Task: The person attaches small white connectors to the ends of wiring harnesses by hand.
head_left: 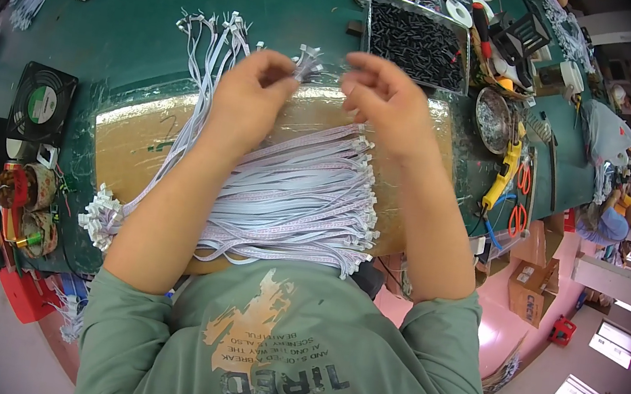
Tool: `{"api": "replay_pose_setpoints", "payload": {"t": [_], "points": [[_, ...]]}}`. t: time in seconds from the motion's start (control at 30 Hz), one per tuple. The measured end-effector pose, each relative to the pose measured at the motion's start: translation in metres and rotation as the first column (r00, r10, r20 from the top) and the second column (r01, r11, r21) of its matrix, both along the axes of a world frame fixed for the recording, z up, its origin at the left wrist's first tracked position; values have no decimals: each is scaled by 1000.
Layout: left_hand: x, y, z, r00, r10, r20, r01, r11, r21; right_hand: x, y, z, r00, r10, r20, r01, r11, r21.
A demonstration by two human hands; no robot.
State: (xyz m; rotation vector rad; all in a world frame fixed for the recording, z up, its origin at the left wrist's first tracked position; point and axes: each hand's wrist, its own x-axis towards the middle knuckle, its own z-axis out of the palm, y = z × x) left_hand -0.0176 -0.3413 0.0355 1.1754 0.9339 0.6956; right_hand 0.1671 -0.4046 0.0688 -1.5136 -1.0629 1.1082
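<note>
Both of my hands are raised over a brown board, above a wide bundle of flat white ribbon cables [290, 201] with white connectors along its right end. My left hand [253, 94] has thumb and fingers drawn together; what they pinch, if anything, I cannot make out. Just beyond its fingertips is a small cluster of white connectors [307, 62]. My right hand [385, 103] is slightly blurred, its fingers curved and apart, with nothing visible in them. Left of my left hand, a second bunch of white cables [206, 83] runs down beneath my forearm to connectors [104, 216].
A metal tray of small black pieces [416, 45] stands beyond my right hand. To its right are a round metal dish [493, 119], a yellow-handled tool [503, 174] and orange-handled scissors [518, 219]. A black fan [42, 104] stands left on the green table [138, 20].
</note>
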Motion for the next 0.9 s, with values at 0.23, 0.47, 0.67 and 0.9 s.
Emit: {"api": "replay_pose_setpoints", "payload": {"t": [0.23, 0.47, 0.67, 0.9], "points": [[-2, 14, -5, 948, 203, -246, -158, 969, 190, 68, 46, -8, 470, -142, 871, 73, 990, 122], [0, -8, -12, 942, 28, -336, 173, 815, 554, 69, 63, -17, 263, 30, 964, 62, 997, -48], [10, -28, -4, 678, -1, -735, 640, 493, 590, 67, 61, -20, 195, 7, 981, 74, 997, -22], [9, -24, -9, 706, -72, -705, 564, 659, 498, 75, 64, -18, 217, 13, 976, 76, 997, -30]]}}
